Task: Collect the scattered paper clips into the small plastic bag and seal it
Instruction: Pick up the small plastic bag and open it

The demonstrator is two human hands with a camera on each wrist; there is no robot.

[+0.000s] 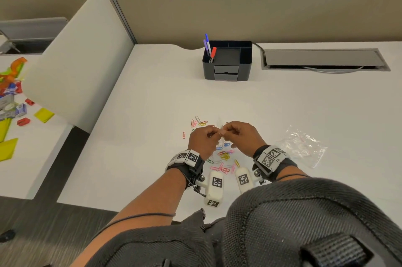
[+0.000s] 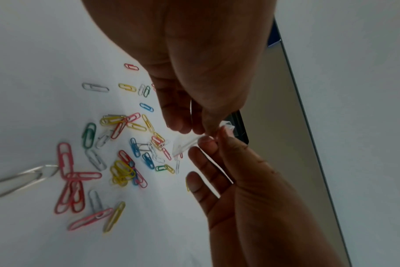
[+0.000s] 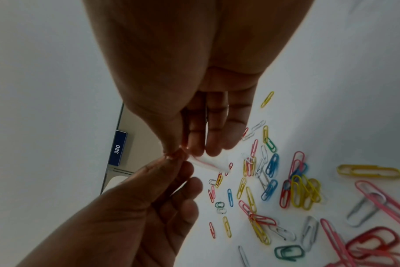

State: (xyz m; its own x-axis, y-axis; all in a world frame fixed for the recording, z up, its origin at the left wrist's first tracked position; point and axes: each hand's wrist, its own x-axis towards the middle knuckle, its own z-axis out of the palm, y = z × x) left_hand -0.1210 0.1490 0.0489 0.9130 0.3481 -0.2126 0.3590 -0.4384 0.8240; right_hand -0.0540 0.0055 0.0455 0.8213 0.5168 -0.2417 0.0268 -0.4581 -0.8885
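Observation:
Both hands meet above the white desk (image 1: 152,114) and pinch a small clear plastic bag (image 1: 220,141) between thumb and fingertips. My left hand (image 1: 214,135) grips its left side and my right hand (image 1: 228,130) its right side. The bag (image 2: 185,144) hangs below the fingertips of my left hand (image 2: 194,126), and its red seal line (image 3: 208,161) shows under my right hand (image 3: 194,148). Several coloured paper clips (image 1: 225,155) lie scattered on the desk under and around the hands (image 2: 123,169) (image 3: 304,191). I cannot tell whether the bag's mouth is parted.
A larger crumpled clear bag (image 1: 302,146) lies on the desk to the right of my right wrist. A black desk organiser (image 1: 227,61) with pens stands at the back, beside a grey cable hatch (image 1: 324,59). A white divider (image 1: 76,60) stands at the left.

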